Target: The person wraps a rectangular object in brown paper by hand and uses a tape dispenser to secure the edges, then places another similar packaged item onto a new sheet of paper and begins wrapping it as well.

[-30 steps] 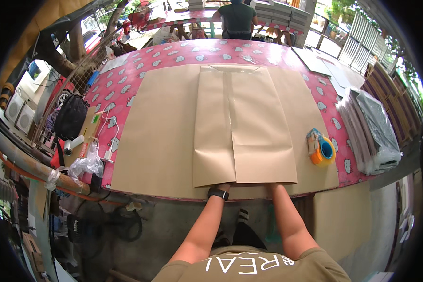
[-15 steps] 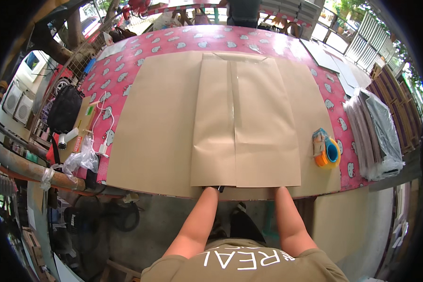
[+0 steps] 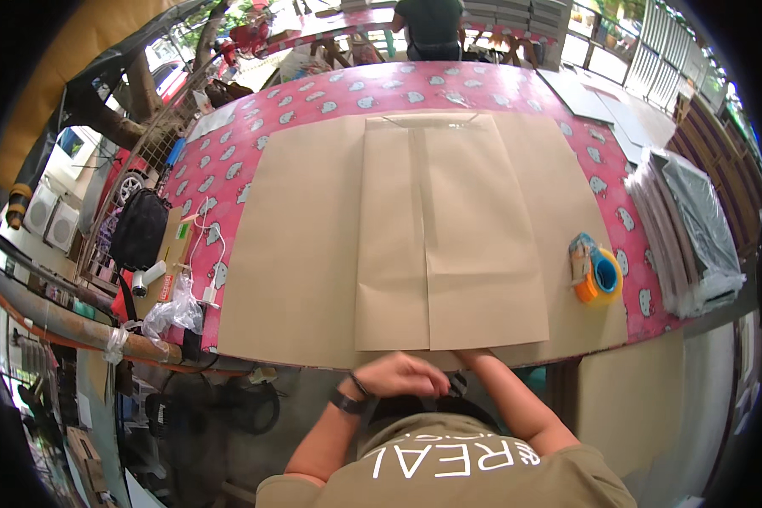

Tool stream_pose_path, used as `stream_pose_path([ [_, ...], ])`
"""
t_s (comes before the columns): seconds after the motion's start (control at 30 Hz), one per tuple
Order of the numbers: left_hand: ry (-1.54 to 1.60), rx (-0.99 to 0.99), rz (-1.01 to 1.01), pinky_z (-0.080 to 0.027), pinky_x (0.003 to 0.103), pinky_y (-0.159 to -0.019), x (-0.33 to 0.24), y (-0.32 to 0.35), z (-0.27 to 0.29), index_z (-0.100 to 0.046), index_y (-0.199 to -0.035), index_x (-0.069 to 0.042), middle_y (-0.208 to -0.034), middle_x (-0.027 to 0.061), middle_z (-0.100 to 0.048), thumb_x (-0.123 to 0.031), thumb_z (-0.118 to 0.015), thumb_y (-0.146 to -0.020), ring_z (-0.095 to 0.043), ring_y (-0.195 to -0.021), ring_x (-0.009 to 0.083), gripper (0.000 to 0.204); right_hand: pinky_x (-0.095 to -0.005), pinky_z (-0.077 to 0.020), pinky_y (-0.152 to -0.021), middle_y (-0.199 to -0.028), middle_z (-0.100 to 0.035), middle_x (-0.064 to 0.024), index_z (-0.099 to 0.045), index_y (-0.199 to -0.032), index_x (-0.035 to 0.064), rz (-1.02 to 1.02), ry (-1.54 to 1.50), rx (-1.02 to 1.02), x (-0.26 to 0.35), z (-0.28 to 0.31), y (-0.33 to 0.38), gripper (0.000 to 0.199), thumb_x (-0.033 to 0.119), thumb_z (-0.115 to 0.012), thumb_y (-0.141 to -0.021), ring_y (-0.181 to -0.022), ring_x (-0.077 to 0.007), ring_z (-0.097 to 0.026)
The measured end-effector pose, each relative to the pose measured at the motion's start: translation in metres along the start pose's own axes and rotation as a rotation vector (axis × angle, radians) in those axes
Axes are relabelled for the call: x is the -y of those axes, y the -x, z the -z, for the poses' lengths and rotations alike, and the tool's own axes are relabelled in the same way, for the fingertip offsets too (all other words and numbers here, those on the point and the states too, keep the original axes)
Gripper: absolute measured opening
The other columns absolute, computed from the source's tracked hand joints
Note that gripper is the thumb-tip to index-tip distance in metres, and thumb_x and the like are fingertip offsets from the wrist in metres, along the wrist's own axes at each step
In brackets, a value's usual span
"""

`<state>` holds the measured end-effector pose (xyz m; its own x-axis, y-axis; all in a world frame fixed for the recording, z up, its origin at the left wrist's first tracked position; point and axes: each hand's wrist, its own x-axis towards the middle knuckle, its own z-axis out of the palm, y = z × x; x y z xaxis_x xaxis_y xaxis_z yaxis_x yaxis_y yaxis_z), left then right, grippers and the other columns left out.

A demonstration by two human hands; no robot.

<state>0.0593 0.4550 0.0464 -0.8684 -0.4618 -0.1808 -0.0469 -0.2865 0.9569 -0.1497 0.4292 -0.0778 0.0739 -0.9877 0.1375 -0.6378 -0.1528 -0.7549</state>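
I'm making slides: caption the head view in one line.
Left hand in front of folded brown paper, right hand mostly hidden at its near edge, tape dispenser at right.

A: Right hand (image 3: 476, 359)?
B: Fingers hidden at the folded brown paper's (image 3: 483, 212) near edge. Inside the fold or underneath, can't tell.
A: Left hand (image 3: 404, 374)?
B: Fingers blurred, exact pose unclear.
A: Cropped stuff?
B: Person at the back (image 3: 430, 25), head cut by top edge. Olive shirt (image 3: 372, 487) runs off the bottom.
A: Below the pink table (image 3: 398, 95)?
B: Dark coiled shape (image 3: 258, 408), too murky to identify.
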Motion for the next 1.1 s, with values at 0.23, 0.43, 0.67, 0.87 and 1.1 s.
stream_pose_path([
  [0.23,0.269,-1.020,-0.416,-0.027,0.034,-0.104,0.055,-0.002,0.189,-0.024,-0.137,-0.002,-0.138,0.0145,-0.033,-0.037,-0.042,-0.093,-0.032,-0.127,0.0209,0.059,-0.0416,-0.0444,-0.080,-0.101,-0.059,-0.0202,-0.057,-0.106,0.0011,0.193,-0.007,0.417,0.105,-0.064,0.001,0.056,0.046,-0.062,-0.074,-0.091,-0.0350,-0.056],
  [0.43,0.229,-0.720,-0.279,-0.020,0.031,-0.107,0.061,-0.038,0.157,-0.006,-0.140,0.002,-0.144,0.0167,-0.018,-0.036,-0.045,-0.091,-0.021,-0.132,0.0224,0.073,-0.0428,-0.0422,-0.082,-0.103,-0.055,-0.0219,-0.051,-0.114,0.0018,0.026,0.090,-0.031,0.123,-0.113,0.011,0.059,0.046,-0.063,-0.076,-0.096,-0.0375,-0.053],
  [0.67,-0.174,-0.475,-0.327,-0.025,0.037,-0.106,0.083,0.012,0.173,-0.024,-0.138,0.000,-0.146,0.0136,-0.017,-0.002,-0.066,-0.066,-0.017,-0.134,0.0271,0.084,-0.0459,-0.0392,-0.088,-0.111,-0.053,-0.0225,-0.055,-0.111,0.0026,-0.088,0.023,-0.229,0.086,-0.094,0.033,0.037,0.017,-0.059,-0.076,-0.101,-0.0411,-0.050],
  [0.87,-1.279,-0.543,-0.401,-0.024,0.044,-0.106,0.037,-0.021,0.187,-0.038,-0.132,-0.021,-0.145,0.0122,-0.020,-0.018,-0.080,-0.051,-0.022,-0.131,0.0331,0.091,-0.0421,-0.0432,-0.084,-0.103,-0.059,-0.0187,-0.060,-0.106,0.0056,-0.122,0.213,-0.450,0.059,-0.034,-0.006,0.031,0.013,-0.058,-0.075,-0.097,-0.0373,-0.054],
  [1.1,-1.415,-0.391,-0.362,-0.022,0.051,-0.105,0.026,-0.039,0.192,-0.033,-0.134,-0.024,-0.146,0.0098,-0.017,-0.022,-0.083,-0.049,-0.014,-0.134,0.0318,0.099,-0.0407,-0.0445,-0.081,-0.098,-0.060,-0.0179,-0.061,-0.103,0.0049,-0.127,0.303,-0.647,0.000,-0.021,-0.005,0.028,0.013,-0.058,-0.077,-0.093,-0.0367,-0.056],
])
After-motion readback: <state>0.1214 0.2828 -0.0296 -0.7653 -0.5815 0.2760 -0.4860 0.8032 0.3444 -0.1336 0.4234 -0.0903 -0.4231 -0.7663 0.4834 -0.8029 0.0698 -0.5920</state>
